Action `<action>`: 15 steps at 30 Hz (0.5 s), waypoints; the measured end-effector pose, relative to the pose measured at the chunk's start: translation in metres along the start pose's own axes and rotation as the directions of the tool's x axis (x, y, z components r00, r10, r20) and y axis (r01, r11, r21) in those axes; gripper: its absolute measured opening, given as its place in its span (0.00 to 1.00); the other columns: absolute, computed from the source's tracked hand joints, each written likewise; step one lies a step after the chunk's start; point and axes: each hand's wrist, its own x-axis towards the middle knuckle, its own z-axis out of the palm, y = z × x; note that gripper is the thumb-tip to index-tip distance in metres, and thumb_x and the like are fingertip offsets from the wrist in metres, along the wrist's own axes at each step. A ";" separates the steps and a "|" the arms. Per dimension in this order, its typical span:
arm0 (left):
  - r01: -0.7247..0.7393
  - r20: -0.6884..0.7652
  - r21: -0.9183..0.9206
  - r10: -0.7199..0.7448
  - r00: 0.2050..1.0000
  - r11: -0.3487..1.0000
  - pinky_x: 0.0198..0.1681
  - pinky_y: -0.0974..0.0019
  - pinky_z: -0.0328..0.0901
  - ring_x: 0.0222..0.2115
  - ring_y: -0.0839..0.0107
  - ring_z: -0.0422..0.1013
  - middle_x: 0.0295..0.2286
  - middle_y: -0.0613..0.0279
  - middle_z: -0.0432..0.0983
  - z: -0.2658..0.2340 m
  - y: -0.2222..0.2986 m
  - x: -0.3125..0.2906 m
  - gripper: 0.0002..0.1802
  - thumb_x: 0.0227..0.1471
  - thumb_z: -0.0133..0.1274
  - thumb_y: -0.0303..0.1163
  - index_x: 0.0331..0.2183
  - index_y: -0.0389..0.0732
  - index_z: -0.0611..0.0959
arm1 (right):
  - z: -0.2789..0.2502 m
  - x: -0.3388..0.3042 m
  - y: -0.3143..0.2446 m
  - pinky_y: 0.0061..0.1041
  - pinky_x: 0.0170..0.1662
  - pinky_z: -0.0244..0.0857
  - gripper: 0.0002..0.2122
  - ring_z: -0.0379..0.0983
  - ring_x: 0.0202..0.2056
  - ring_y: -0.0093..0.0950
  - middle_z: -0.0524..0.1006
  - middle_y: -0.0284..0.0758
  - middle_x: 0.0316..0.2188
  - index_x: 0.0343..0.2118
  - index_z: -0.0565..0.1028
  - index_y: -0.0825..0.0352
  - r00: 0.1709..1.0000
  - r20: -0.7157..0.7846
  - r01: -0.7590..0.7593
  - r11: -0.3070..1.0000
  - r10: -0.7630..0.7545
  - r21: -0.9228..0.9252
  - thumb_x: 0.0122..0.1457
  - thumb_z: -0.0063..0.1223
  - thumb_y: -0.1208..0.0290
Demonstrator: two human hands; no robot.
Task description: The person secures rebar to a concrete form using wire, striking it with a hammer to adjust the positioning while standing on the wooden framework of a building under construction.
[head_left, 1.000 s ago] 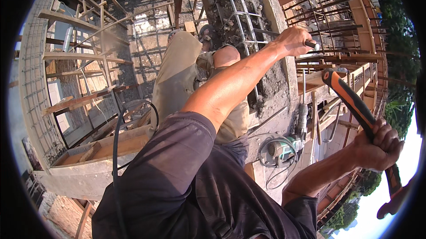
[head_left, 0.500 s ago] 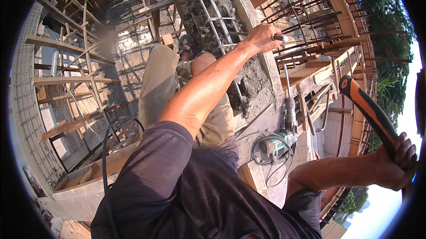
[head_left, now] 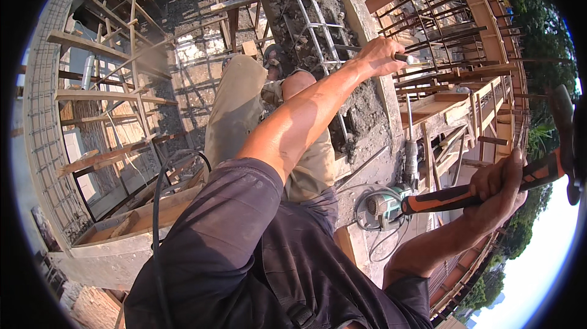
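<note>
My left hand [head_left: 380,59] is closed around a steel rod like a chisel [head_left: 404,59]. One blunt end sticks out at the right of the fist; the rod's other end reaches left toward the rebar over the broken concrete [head_left: 358,106]. Raised at the right, my right hand [head_left: 498,185] grips an orange and black hammer [head_left: 440,199] around the handle. Its dark head [head_left: 565,139] is at the far right, well apart from the rod. Light rebar [head_left: 315,25] lies exposed along the rough concrete beam.
A green power tool [head_left: 384,207] with a long bit and coiled cable rests on concrete beside me. A black cable [head_left: 158,207] runs past my left arm. Timber props [head_left: 113,95] and a rebar grid [head_left: 46,145] stand left; formwork and bars [head_left: 440,17] lie right.
My right hand has moved left and upward, and the hammer has swung round so its head now shows at the far right. My left hand still holds the rod; the view has shifted slightly.
</note>
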 end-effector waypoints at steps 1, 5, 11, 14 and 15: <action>0.017 0.007 0.013 -0.017 1.000 1.000 0.36 0.54 0.69 0.30 0.52 0.78 0.28 0.45 0.81 0.001 -0.001 0.001 0.19 0.39 0.58 0.38 0.35 0.36 0.85 | 0.004 0.010 -0.033 0.14 0.15 0.44 0.18 0.46 0.11 0.13 0.52 0.22 0.12 0.19 0.62 0.58 0.985 -0.084 0.164 0.974 -0.152 0.156 0.67 0.53 0.66; 0.048 0.033 -0.047 -0.047 0.998 0.998 0.35 0.55 0.69 0.29 0.56 0.78 0.25 0.48 0.80 0.002 -0.003 0.002 0.17 0.39 0.58 0.37 0.32 0.37 0.85 | 0.047 0.030 -0.081 0.24 0.26 0.57 0.19 0.48 0.13 0.19 0.49 0.24 0.12 0.15 0.55 0.54 0.718 -0.419 0.634 0.771 -0.556 0.065 0.62 0.42 0.72; -0.074 -0.024 0.004 0.074 0.997 0.997 0.36 0.53 0.70 0.31 0.52 0.79 0.28 0.46 0.81 0.002 -0.005 -0.001 0.16 0.43 0.64 0.36 0.33 0.35 0.85 | 0.075 -0.036 0.104 0.20 0.15 0.46 0.15 0.52 0.12 0.14 0.60 0.22 0.12 0.22 0.64 0.60 0.673 0.300 -0.596 0.736 0.676 -0.321 0.62 0.58 0.70; -0.026 -0.009 -0.007 0.026 1.000 1.000 0.38 0.53 0.71 0.34 0.50 0.79 0.31 0.44 0.81 0.002 -0.006 -0.002 0.19 0.43 0.64 0.38 0.34 0.34 0.85 | 0.032 -0.046 0.138 0.20 0.14 0.44 0.15 0.50 0.12 0.13 0.59 0.21 0.13 0.24 0.64 0.61 0.699 0.364 -0.563 0.788 0.615 -0.249 0.61 0.61 0.67; -0.048 -0.051 0.016 0.048 0.998 0.999 0.37 0.53 0.69 0.32 0.51 0.79 0.29 0.45 0.81 0.002 -0.007 -0.002 0.18 0.43 0.63 0.39 0.33 0.34 0.84 | 0.021 -0.048 0.131 0.20 0.13 0.44 0.18 0.50 0.10 0.14 0.58 0.21 0.11 0.20 0.62 0.58 0.736 0.398 -0.516 0.835 0.547 -0.192 0.60 0.61 0.64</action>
